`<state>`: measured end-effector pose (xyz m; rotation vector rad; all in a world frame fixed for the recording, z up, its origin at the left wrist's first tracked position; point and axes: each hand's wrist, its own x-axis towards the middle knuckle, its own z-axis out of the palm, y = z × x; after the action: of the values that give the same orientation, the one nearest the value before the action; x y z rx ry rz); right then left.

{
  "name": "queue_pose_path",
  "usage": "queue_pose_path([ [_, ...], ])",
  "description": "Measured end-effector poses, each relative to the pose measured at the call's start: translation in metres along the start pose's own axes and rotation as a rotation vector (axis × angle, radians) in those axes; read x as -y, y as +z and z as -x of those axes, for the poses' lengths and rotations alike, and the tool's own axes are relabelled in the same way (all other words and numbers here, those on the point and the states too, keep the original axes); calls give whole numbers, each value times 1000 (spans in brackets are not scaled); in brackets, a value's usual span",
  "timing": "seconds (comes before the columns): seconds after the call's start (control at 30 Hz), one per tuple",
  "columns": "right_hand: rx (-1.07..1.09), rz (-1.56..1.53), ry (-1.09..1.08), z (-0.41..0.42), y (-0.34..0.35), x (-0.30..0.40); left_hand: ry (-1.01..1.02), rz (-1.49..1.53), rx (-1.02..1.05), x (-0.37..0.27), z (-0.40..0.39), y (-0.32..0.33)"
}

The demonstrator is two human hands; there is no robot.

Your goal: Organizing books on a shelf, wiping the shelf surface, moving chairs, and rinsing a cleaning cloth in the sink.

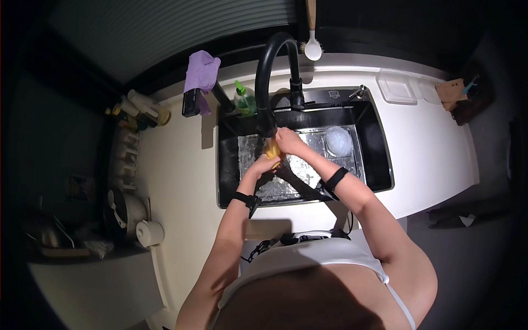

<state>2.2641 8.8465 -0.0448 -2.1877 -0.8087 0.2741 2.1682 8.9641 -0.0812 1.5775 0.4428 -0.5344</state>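
Observation:
Both my hands are over the black sink (375, 148), beneath the outlet of a black gooseneck faucet (262, 78). A yellow object (272, 149), too small and covered to name more exactly, lies between them. My left hand (264, 164) grips it from below, with the thumb across its lower part. My right hand (290, 141) is curled at its upper right, close to the faucet outlet, and its fingertips are hidden. Water seems to run onto the yellow object. To the right in the sink sits a pale bluish, round, translucent item (339, 141).
A green pump bottle (245, 99) stands behind the sink, left of the faucet. A purple cloth (202, 71) hangs on a black stand. A dish brush (313, 48) hangs above. Clear plastic trays (397, 87) lie at right; a pot (130, 208) and lidded white container (149, 233) are at left.

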Motion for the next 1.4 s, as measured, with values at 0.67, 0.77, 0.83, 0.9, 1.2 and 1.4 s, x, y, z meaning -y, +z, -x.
queue_pose_path([
  [0.67,30,-288,-12,26,-67,-18,382,321,-64,-29,49,-9],
  [0.77,-22,-289,10,30,-66,-31,359,197,-125,-39,56,-8],
  [0.83,35,-259,30,32,-66,-28,452,140,-160,-29,51,-19],
  [0.9,74,-176,143,34,-67,-31,413,-11,-197,-23,52,-29],
  [1.2,556,-441,-3,24,-30,-33,505,54,-41,-59,34,6],
  [1.4,269,-162,-104,30,-49,-18,409,-220,-132,-31,50,-30],
])
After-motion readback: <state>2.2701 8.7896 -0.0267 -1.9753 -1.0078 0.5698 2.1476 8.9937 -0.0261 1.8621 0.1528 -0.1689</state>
